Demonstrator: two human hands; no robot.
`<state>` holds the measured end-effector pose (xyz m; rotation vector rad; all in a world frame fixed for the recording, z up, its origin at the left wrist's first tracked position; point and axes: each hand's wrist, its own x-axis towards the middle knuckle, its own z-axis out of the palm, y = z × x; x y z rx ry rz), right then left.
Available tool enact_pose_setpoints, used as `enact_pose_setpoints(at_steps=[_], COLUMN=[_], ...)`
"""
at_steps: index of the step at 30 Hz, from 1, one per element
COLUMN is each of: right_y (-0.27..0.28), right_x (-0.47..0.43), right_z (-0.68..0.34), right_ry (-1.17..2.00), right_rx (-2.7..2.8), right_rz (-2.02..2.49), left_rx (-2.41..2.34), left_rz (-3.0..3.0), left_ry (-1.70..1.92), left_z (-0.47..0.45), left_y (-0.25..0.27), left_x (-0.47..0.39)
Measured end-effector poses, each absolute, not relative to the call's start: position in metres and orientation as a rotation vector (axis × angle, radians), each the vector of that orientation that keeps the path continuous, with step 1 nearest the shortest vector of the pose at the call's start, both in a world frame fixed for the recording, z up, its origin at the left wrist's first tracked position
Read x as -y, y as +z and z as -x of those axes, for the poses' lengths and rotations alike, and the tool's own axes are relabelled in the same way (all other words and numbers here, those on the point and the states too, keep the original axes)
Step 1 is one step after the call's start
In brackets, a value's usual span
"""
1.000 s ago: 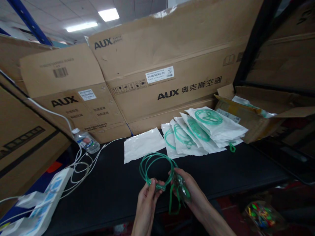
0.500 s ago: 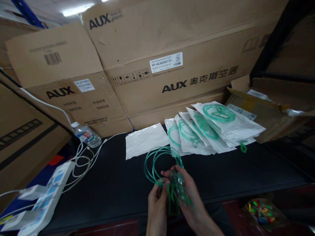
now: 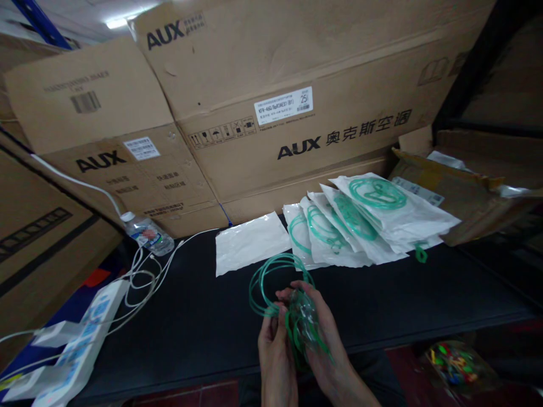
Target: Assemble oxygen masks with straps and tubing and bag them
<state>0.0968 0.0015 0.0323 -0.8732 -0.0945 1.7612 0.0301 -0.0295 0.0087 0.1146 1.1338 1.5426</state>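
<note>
Just over the front part of the black table, a coil of green tubing (image 3: 263, 277) stands up from my fingers in several loops. My left hand (image 3: 275, 339) pinches the lower left of these loops between thumb and fingers. A clear plastic oxygen mask (image 3: 306, 314) with green straps lies in my right hand (image 3: 326, 333), its fingers curled round it from the right. The strap ends hang below, partly hidden between the palms. Beyond the coil a blank white pouch (image 3: 250, 243) lies flat. To its right, white pouches (image 3: 339, 237) with coiled green tubing overlap in a row.
Large cardboard boxes (image 3: 237, 73) wall off the back. At left are a water bottle (image 3: 148, 234), white cables and a power strip (image 3: 85, 345). An open carton (image 3: 453, 192) stands at right. Lower right, a clear bag (image 3: 453, 362) holds small coloured pieces.
Both hands stay on the tubing and mask. The left hand has shifted slightly right, and the coil has turned a little. The camera view has moved slightly.
</note>
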Motion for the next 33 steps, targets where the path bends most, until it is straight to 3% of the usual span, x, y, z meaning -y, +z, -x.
enact_pose_setpoints(at_steps=[14, 21, 33], right_y=[0.03, 0.051, 0.013], right_x=[-0.012, -0.025, -0.021], right_z=[-0.095, -0.111, -0.111], right_ry=[1.7, 1.733, 1.89], right_rx=[0.119, 0.128, 0.307], right_rz=[0.871, 0.817, 0.865], left_rx=[-1.348, -1.398, -1.674], left_rz=[-0.495, -0.897, -1.445], left_ry=[1.436, 0.916, 0.911], left_z=[-0.017, 0.016, 0.101], left_y=[0.004, -0.001, 0.054], left_x=[0.038, 0.079, 0.031])
